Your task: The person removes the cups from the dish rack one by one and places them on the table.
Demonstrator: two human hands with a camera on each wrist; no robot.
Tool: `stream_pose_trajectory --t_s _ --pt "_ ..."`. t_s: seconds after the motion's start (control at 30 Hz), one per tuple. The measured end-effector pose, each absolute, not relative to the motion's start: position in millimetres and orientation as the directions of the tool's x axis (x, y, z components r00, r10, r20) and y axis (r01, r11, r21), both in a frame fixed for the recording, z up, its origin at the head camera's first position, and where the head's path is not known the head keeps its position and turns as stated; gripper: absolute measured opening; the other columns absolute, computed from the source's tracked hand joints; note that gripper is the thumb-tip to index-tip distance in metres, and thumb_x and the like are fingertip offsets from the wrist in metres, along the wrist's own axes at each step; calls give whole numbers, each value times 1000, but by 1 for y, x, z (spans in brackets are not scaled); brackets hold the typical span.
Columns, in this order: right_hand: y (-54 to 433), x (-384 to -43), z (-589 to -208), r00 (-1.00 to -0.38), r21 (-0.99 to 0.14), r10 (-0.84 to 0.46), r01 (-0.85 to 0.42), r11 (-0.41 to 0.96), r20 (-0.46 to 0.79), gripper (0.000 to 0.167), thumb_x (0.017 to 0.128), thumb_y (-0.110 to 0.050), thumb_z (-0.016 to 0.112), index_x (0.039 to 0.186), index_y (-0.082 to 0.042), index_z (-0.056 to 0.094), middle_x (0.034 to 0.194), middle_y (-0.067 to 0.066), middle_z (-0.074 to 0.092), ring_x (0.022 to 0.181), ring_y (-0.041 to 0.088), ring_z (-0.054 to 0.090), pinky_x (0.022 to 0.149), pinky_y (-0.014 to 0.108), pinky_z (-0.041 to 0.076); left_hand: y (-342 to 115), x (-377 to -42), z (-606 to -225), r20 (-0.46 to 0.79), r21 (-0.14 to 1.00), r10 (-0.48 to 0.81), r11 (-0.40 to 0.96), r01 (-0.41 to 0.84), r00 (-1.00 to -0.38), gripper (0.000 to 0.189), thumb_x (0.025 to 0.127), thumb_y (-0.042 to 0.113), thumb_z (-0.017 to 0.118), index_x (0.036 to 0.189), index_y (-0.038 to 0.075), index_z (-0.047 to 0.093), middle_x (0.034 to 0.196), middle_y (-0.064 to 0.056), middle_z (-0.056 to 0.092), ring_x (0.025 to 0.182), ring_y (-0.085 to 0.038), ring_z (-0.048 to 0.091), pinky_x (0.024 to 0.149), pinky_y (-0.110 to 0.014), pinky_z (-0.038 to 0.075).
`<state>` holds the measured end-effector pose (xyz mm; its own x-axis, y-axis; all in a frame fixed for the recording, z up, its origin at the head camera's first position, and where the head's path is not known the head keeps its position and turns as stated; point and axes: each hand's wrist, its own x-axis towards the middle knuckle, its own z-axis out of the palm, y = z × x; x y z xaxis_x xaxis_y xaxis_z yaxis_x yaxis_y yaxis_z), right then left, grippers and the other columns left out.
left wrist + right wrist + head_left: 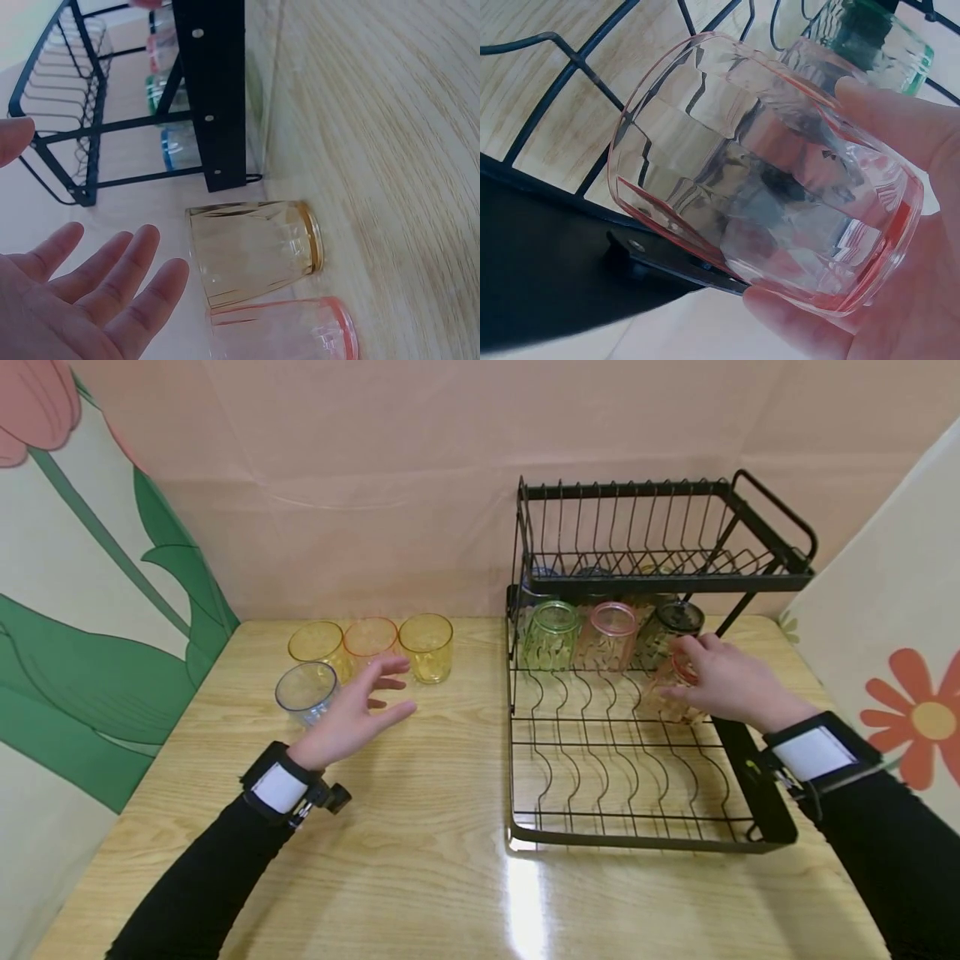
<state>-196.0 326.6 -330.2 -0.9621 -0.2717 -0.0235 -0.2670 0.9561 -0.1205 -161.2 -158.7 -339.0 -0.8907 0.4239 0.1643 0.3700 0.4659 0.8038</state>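
Note:
My right hand [731,681] grips a clear glass with a red tint [765,172], base up, at the right side of the rack's lower tier. In the right wrist view thumb and fingers hold it near its base. My left hand [356,710] is held over the table with spread fingers and nothing in them. Close to it stand a blue glass [306,687], a yellow glass [318,643], a red-rimmed glass [371,639] and another yellow glass [426,652], all upright. The left hand partly hides the blue one.
A black two-tier dish rack [652,841] stands on the right of the wooden table [420,860]. Inverted in its lower tier are a green glass [552,639], a pink glass [609,639] and a dark glass [671,625], with more behind. The upper tier [667,583] overhangs the back ones.

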Motion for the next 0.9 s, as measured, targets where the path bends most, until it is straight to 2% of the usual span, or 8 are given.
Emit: stream_pose_trajectory --t_s 0.17,0.4,0.47,0.6,0.7,0.83,0.9 --pt "327 -196 -330 -960 -123 -278 -274 954 -15 77 84 -60 66 130 -2 47 103 24 50 76 32 53 52 42 43 -158 -161 -339 157 803 423 472 365 -892 57 93 19 67 142 8 39 141 -15 45 122 -32 49 96 -54 41" --pt "323 -195 -324 -952 -113 -307 -307 945 14 65 84 -42 74 128 -2 50 105 25 50 82 36 54 54 43 43 -157 -161 -337 149 807 424 470 358 -893 57 94 19 67 142 8 39 141 -15 44 122 -32 49 96 -56 41" --pt "320 -193 -320 -946 -106 -323 -324 940 31 63 84 -41 74 127 -2 50 101 22 50 80 34 52 53 41 41 -157 -162 -337 146 807 423 472 355 -894 57 94 19 67 142 8 39 141 -15 44 122 -32 49 95 -56 41" --pt "312 -190 -311 -938 -103 -345 -348 932 41 52 84 -43 73 115 -6 52 90 13 48 69 25 46 50 35 34 -157 -162 -338 137 807 425 475 350 -895 58 94 20 66 143 8 38 141 -14 44 123 -32 48 96 -56 41" --pt "306 -186 -305 -934 -100 -355 -357 929 36 56 84 -45 73 118 -6 53 88 11 48 69 23 46 50 33 35 -157 -163 -339 132 809 429 474 347 -894 58 95 21 66 143 8 37 142 -14 43 123 -32 48 97 -55 40" --pt "297 -183 -298 -926 -76 -376 -377 923 36 68 85 -44 73 133 -3 50 88 9 49 71 22 47 52 34 36 -157 -164 -340 124 812 428 475 339 -895 58 95 22 66 143 8 37 142 -15 43 124 -32 47 97 -54 40" --pt "293 -182 -296 -921 -63 -388 -389 919 38 69 85 -45 73 134 -3 49 86 8 48 70 22 47 51 33 36 -156 -164 -340 119 815 428 473 334 -896 58 95 22 66 143 9 38 142 -14 43 124 -32 47 97 -54 40"
